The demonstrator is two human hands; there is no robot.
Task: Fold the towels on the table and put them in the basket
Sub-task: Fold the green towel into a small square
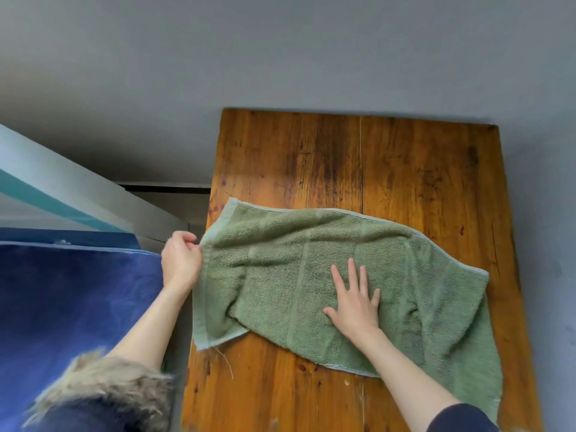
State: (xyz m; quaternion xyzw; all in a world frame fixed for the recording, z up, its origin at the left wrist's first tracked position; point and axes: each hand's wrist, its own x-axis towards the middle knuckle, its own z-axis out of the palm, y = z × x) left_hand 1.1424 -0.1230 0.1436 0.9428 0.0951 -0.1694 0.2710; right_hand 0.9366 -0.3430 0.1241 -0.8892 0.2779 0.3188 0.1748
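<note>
The green terry-cloth towel (311, 275) lay spread and rumpled across the near half of the worn brown wooden table (343, 151), its left hem hanging just over the table's left edge and its right end trailing toward the near right corner. A fold of cloth was doubled under along the near left side.

The left hand (180, 260) had its fingers curled, pinching the towel's left hem near the far corner. The right hand (355, 297) lay flat on the middle of the towel, fingers straight and spread, pressing the cloth down and holding nothing.

A fur-trimmed dark sleeve (103, 391) covered the left upper arm; a dark sleeve (461, 419) showed at the right. Left of the table stood a deep blue fabric surface (62, 307), and a grey wall (280, 51) rose behind.
</note>
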